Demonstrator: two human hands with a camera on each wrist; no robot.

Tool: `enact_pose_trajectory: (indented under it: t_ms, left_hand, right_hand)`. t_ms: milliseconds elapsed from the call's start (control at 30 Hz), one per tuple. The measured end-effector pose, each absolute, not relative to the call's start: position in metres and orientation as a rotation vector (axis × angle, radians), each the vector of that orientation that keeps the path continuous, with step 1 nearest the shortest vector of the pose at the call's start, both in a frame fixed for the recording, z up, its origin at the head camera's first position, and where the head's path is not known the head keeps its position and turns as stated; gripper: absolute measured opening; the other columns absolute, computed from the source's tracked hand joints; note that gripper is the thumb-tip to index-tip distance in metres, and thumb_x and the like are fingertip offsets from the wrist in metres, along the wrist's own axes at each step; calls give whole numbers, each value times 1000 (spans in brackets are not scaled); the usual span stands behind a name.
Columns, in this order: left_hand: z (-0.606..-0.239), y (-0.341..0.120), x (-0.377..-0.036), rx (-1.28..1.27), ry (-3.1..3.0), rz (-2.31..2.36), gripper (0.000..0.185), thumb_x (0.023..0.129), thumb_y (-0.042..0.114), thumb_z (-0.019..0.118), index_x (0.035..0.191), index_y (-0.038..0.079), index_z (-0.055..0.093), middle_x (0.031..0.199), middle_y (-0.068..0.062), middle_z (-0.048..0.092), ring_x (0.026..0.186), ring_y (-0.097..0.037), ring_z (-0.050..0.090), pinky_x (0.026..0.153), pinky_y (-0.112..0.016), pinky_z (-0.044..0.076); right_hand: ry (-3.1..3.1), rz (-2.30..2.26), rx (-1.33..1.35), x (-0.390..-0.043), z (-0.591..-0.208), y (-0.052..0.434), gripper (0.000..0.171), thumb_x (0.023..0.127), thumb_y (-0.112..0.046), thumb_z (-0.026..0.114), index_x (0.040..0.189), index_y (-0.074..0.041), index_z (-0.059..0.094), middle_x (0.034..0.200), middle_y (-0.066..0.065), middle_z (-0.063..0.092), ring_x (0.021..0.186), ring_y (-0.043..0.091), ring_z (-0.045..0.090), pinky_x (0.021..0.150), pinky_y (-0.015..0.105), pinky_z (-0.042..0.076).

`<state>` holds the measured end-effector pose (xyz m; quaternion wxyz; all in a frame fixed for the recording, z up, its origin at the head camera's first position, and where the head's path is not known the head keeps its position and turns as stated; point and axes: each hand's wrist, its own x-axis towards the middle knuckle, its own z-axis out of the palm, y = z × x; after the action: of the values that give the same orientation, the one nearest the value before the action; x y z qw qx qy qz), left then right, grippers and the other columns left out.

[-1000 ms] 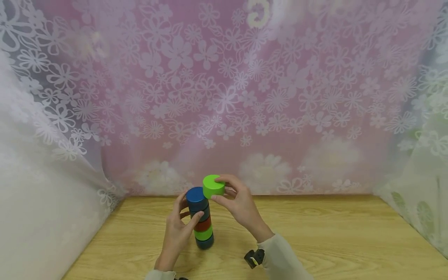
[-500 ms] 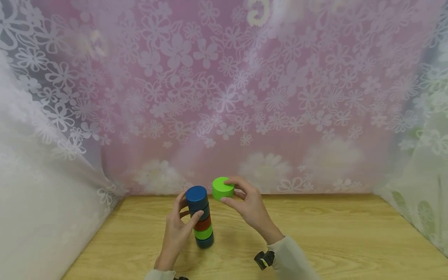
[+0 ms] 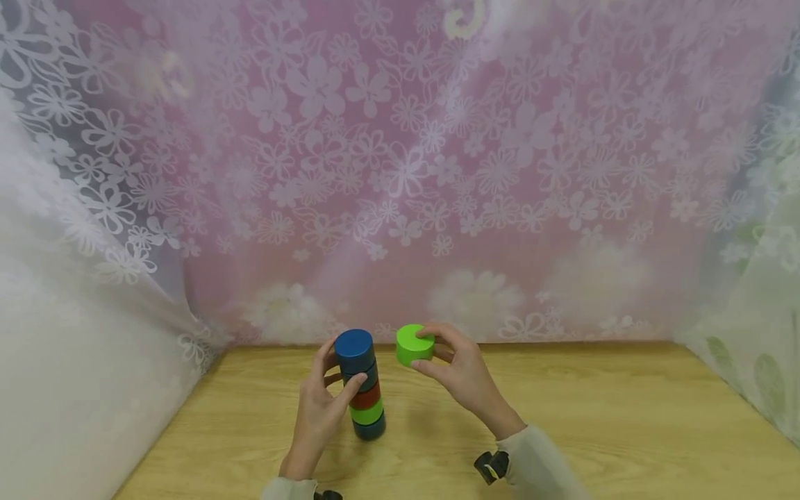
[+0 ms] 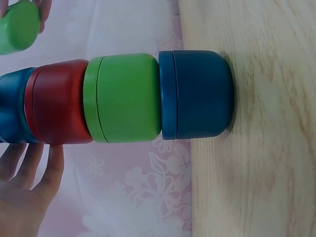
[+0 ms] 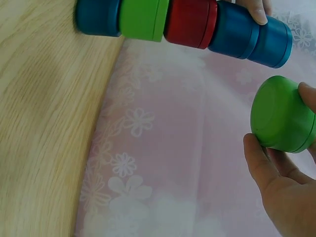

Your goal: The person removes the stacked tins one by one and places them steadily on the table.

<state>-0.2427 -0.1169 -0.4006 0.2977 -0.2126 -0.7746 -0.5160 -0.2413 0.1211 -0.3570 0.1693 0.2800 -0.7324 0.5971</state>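
Note:
A stack of round jars stands on the wooden table; from the top it runs blue, blue, red, green, blue. My left hand grips the stack around its upper blue jars, thumb in front and fingers behind. My right hand holds a loose green jar in the air, just right of the stack's top and apart from it. The left wrist view shows the stack from the side, with my left fingers by the red jar. In the right wrist view the green jar sits between my thumb and fingers.
A sheer floral curtain closes off the back and both sides of the table. Bare wood stretches to the right of my hands. A dark wrist camera mount sits on my right sleeve.
My right hand has carried the green jar to the right and slightly down, away from the stack's top. The left hand and the stack have stayed put.

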Motion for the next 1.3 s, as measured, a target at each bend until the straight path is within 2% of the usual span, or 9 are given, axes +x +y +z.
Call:
enact_pose_trajectory:
  t_ms: [200, 467, 867, 1300]
  left_hand:
    - [-399, -116, -243, -555, -2063, -1374, 67, 89, 3, 79, 146, 0, 44, 122, -20, 66, 108, -35, 65, 82, -46, 59]
    - [-398, -116, -244, -557, -2069, -1371, 68, 90, 5, 78, 147, 2, 43, 124, -19, 65, 111, -34, 64, 84, -47, 58]
    - [-399, -116, -242, -555, -2087, -1379, 68, 89, 4, 78, 147, 1, 43, 124, -20, 65, 110, -35, 64, 84, -49, 58]
    - [-399, -116, -244, -578, -2062, -1378, 67, 90, 2, 78, 147, 2, 44, 124, -19, 65, 110, -34, 65, 83, -45, 59]
  right_hand:
    - [-2135, 1662, 726, -241, -358, 127, 35, 87, 3, 77, 119, -1, 65, 137, 23, 56, 117, 37, 60, 98, 48, 53]
    - [-2158, 1630, 714, -239, -363, 132, 36, 84, 6, 79, 116, 0, 65, 130, 20, 60, 113, 38, 61, 94, 44, 55]
    - [-2253, 1546, 729, -235, -374, 147, 35, 84, 1, 81, 115, -1, 65, 126, 20, 62, 109, 36, 63, 91, 42, 57]
    - [-2367, 1488, 721, -238, -383, 153, 36, 81, 2, 83, 111, -2, 64, 123, 21, 62, 110, 41, 63, 92, 50, 56]
